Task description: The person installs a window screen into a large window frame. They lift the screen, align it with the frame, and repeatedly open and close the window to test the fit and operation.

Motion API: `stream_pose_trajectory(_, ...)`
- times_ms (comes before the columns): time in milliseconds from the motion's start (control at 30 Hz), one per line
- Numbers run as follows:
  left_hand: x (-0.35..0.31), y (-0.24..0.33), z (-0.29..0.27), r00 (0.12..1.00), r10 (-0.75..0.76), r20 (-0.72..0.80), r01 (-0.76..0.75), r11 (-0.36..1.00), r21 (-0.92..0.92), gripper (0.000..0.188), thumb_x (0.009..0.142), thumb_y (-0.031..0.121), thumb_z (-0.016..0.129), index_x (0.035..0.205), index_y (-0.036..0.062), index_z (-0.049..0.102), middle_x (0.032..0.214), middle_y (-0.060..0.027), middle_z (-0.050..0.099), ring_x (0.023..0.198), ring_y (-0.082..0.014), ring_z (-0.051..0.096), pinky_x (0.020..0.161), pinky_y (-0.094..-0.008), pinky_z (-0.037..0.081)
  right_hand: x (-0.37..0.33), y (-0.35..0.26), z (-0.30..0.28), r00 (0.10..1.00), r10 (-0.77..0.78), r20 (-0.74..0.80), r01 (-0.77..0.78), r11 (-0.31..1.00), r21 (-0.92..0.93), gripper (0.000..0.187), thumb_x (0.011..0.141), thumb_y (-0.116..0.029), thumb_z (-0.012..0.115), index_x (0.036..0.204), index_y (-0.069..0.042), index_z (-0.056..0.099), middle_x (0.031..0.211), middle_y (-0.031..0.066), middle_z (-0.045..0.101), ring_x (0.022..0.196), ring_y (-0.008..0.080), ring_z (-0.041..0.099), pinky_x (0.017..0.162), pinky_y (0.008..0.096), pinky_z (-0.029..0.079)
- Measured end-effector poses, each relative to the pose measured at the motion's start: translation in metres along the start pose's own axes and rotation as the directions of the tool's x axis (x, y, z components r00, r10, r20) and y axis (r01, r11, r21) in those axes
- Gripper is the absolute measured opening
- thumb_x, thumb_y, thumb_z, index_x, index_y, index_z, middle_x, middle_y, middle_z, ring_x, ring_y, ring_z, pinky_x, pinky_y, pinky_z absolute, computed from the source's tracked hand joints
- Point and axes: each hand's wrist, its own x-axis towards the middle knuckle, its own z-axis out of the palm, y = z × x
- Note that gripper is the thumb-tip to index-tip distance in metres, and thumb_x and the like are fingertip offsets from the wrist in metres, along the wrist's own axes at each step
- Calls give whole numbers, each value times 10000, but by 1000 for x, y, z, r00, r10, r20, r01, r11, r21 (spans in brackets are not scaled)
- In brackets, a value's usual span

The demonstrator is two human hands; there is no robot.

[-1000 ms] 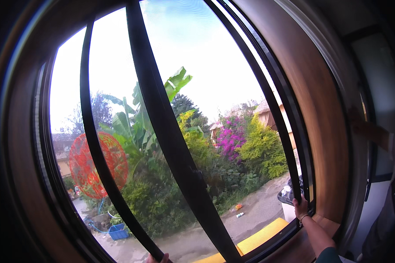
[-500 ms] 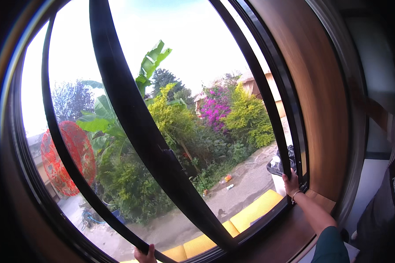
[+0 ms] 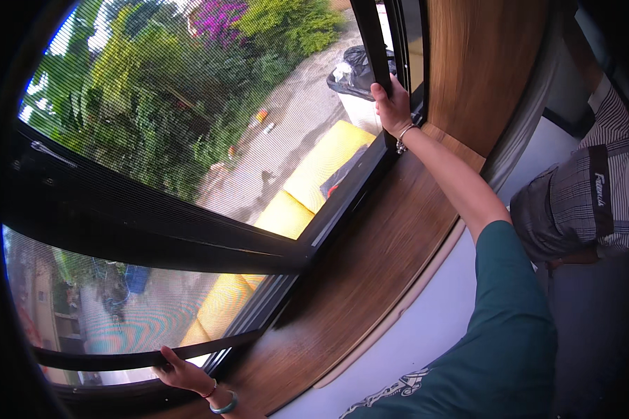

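Note:
A large dark-framed window screen [image 3: 105, 359] with fine mesh spans the window between my hands. At the lower left, my left hand [image 3: 182, 371] is closed round its left dark bar, whose lower end reaches over the wooden sill [image 3: 335, 314]. Farther up and to the right, my right hand [image 3: 393, 105] grips the right-hand bar [image 3: 370, 42] near its bottom, fingers wrapped round it. The thick middle window post [image 3: 154, 234] stands between them. Below it runs the dark bottom track [image 3: 349, 178].
A wood-panelled side wall [image 3: 489, 56] rises at the right. A person in an apron [image 3: 566, 202] stands on the right. Outside are yellow cushioned seating [image 3: 300, 188], a white bin with a black bag [image 3: 360, 77], and shrubs.
My view has tilted down toward the sill, bringing both forearms further into sight. The left bar's lower end now shows over the sill. Both hands still grip the screen's bars.

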Motion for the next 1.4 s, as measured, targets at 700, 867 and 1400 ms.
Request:
stream_pose_trajectory(700,-1,-5,13,993,94,-65,-89,993,82,400,877,330,571,876,-70,575,778,-107,591,672,-176,521,638,-264,447,-6,-13,-3,987,-137,-79,131,988,-75,449,852,-474,502,808,-28,486,612,28,487,529,127,487,491,264,402)
stream_pose_trajectory(867,-8,12,13,977,168,-129,-132,959,252,457,867,398,559,852,-58,583,644,-98,560,579,-175,500,562,-274,436,-3,-13,-4,974,-200,-106,182,970,-161,392,872,-401,486,874,-11,523,649,27,482,630,158,487,572,311,398)
stream_pose_trajectory(1400,-14,-1,21,987,44,-153,-31,996,85,554,714,516,665,818,-12,533,606,-12,542,529,-88,513,489,-213,428,1,-8,-5,993,-108,-54,80,923,-376,657,859,-597,299,660,8,460,685,75,499,656,205,462,639,351,413)
